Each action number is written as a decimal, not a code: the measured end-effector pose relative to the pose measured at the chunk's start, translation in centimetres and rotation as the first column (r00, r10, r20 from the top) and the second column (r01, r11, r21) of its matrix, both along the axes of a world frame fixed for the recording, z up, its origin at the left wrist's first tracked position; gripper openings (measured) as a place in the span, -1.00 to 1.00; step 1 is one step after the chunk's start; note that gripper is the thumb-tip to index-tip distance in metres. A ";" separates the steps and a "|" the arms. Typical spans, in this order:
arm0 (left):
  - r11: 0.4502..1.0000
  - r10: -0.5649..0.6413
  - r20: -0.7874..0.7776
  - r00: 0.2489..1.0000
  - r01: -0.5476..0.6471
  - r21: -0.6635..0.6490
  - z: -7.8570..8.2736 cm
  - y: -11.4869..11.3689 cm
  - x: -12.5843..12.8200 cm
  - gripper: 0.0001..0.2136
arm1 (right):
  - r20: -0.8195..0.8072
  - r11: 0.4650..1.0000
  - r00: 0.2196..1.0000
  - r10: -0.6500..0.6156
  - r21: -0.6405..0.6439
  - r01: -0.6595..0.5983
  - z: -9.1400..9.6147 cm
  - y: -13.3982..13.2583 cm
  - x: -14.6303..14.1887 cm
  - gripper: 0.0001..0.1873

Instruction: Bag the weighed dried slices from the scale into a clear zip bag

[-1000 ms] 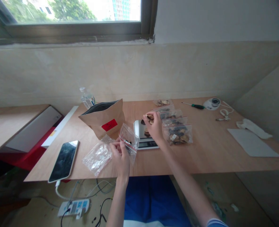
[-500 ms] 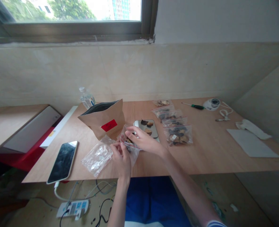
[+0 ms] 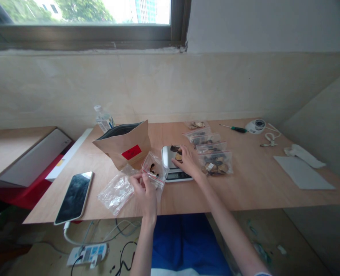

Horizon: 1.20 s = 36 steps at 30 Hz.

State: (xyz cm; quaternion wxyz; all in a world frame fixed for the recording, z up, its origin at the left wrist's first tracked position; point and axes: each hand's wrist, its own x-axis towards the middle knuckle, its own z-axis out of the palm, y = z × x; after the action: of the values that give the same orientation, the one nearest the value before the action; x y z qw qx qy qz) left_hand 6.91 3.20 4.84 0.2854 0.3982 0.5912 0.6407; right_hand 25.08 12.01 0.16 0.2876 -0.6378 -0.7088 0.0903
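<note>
My left hand (image 3: 143, 191) is closed on the edge of a small clear zip bag (image 3: 158, 168) with a red seal line. A few dark dried pieces (image 3: 152, 168) lie inside the bag. Over the plate of a small kitchen scale (image 3: 167, 155), my right hand (image 3: 187, 163) has its fingers curled round yellowish dried slices (image 3: 178, 156), partly hidden by those fingers. The scale's display (image 3: 177, 176) shows, but its digits are too small to read. Under and left of my left hand lies a pile of empty clear bags (image 3: 116, 193).
An open brown paper pouch (image 3: 118, 147) stands behind the bags, a plastic bottle (image 3: 103, 119) beyond it. Several filled zip bags (image 3: 217, 165) lie right of the scale. A phone (image 3: 74, 197) overhangs the front left edge. Farther right are a screwdriver (image 3: 239, 130), camera (image 3: 255, 126) and white sheet (image 3: 304, 172).
My right hand has moved from the zip bag to the dried slices on the scale, uncovering the bag's contents and the scale's display. My left hand still holds the bag.
</note>
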 end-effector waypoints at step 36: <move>0.999 -0.033 0.022 0.999 0.034 -0.040 -0.3 -0.6 -0.2 -0.74 | -0.329 0.965 0.939 0.100 0.263 -0.011 7.5 -0.8 -3.7 -0.69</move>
State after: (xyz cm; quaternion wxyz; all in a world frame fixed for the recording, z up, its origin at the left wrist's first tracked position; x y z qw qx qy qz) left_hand 6.68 2.63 4.50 0.3104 0.3951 0.5941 0.6281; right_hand 21.39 11.20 7.62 0.4832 -0.5493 -0.6720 0.1145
